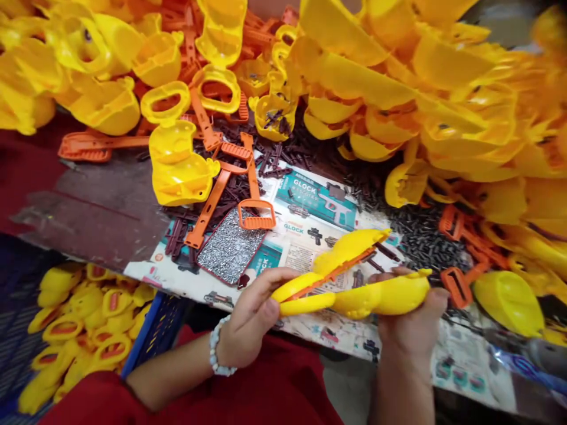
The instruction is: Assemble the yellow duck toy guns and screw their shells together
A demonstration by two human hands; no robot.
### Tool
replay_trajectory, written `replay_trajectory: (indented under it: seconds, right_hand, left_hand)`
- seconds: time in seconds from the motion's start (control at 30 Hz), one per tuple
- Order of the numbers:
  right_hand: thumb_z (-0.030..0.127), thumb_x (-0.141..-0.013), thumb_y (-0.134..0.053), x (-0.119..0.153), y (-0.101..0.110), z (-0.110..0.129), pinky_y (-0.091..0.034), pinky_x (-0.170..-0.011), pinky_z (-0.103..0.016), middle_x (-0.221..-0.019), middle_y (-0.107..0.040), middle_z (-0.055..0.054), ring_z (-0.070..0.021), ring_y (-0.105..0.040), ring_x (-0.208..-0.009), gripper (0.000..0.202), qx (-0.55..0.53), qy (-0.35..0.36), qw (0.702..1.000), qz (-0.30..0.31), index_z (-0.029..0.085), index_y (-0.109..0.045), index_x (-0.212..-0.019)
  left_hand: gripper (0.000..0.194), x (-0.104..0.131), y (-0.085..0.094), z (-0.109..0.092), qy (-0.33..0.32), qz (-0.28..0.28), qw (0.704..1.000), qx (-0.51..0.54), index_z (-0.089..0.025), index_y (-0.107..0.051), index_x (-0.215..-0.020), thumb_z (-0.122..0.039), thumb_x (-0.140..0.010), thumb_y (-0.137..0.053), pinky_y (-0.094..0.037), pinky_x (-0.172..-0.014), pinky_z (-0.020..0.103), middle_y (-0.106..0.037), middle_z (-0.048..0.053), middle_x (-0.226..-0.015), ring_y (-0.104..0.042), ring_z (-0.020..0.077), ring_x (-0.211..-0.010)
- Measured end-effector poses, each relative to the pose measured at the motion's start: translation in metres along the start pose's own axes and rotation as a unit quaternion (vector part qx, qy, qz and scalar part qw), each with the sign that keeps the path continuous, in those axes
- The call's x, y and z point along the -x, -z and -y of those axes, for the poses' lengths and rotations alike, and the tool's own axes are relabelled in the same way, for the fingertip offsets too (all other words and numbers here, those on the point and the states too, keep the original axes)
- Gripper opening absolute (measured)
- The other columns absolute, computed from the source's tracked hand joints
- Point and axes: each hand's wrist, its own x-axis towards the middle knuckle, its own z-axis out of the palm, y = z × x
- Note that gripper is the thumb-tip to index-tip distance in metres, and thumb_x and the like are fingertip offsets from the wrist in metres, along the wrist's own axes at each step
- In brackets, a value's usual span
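Observation:
Over the near edge of the table, my left hand [250,321] pinches the handle ends of two yellow plastic toy shell halves. The upper half [349,252] is tilted up, and a wedge-shaped gap opens toward the right. An orange plastic part [330,274] shows along the upper half's inner edge. My right hand [405,327] is closed around the wide right end of the lower half [381,297], with its fingers partly hidden behind it. A bracelet [217,345] circles my left wrist.
A tray of small silvery metal pieces [233,245] lies on printed card, near orange handled parts [212,206] and dark brown strips [277,156]. Small black pieces [425,236] lie right. Yellow shells [367,77] are heaped behind. A blue crate [148,333] stands beside assembled yellow toys [88,321].

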Motion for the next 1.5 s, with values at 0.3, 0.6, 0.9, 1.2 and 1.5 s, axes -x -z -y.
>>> replay_trajectory:
  seconds: [0.3,0.6,0.9,1.2,1.5]
  right_hand:
    - [0.031,-0.067,-0.075,0.017,-0.009,-0.001,-0.044,-0.078,-0.023,-0.106,-0.055,-0.008,-0.018,-0.055,-0.094,0.064,-0.005,0.032,0.998,-0.048,0.011,-0.045,-0.12]
    - [0.029,-0.067,-0.075,0.015,-0.009,0.004,-0.045,-0.079,-0.023,-0.11,-0.055,-0.008,-0.0198,-0.056,-0.098,0.062,0.03,0.054,0.997,-0.042,0.011,-0.051,-0.121]
    - [0.033,-0.068,-0.072,0.015,-0.012,0.0,-0.046,-0.084,-0.029,-0.11,-0.055,-0.009,-0.0215,-0.055,-0.099,0.06,0.037,0.056,0.996,-0.05,0.012,-0.049,-0.119]
    - [0.031,-0.068,-0.073,0.014,-0.011,0.001,-0.044,-0.081,-0.024,-0.11,-0.055,-0.009,-0.0199,-0.055,-0.098,0.062,0.026,0.069,0.996,-0.045,0.01,-0.049,-0.121]
    - [0.029,-0.067,-0.072,0.016,-0.015,0.002,-0.044,-0.084,-0.027,-0.112,-0.055,-0.009,-0.022,-0.054,-0.101,0.061,0.033,0.07,0.996,-0.05,0.01,-0.049,-0.121]
  left_hand:
    - [0.029,0.005,0.001,0.0,-0.004,0.11,0.994,-0.022,-0.025,-0.05,-0.118,-0.039,-0.094,-0.043,-0.041,-0.095,0.039,-0.052,0.008,-0.109,-0.049,0.0228,-0.105]
    - [0.028,0.001,0.003,-0.003,0.005,0.116,0.993,-0.015,-0.024,-0.052,-0.115,-0.039,-0.094,-0.044,-0.042,-0.091,0.035,-0.052,0.008,-0.107,-0.05,0.021,-0.102]
    - [0.027,0.0,0.004,-0.001,0.02,0.116,0.993,0.0,-0.025,-0.053,-0.115,-0.038,-0.093,-0.045,-0.042,-0.091,0.035,-0.051,0.008,-0.11,-0.05,0.0221,-0.106]
    - [0.028,-0.001,0.004,0.0,0.022,0.102,0.994,0.014,-0.023,-0.054,-0.114,-0.039,-0.092,-0.046,-0.043,-0.09,0.034,-0.053,0.008,-0.108,-0.051,0.0216,-0.103]
    - [0.029,-0.001,0.006,0.001,0.029,0.105,0.994,0.004,-0.025,-0.053,-0.115,-0.042,-0.092,-0.046,-0.042,-0.089,0.035,-0.052,0.007,-0.107,-0.05,0.0212,-0.102]
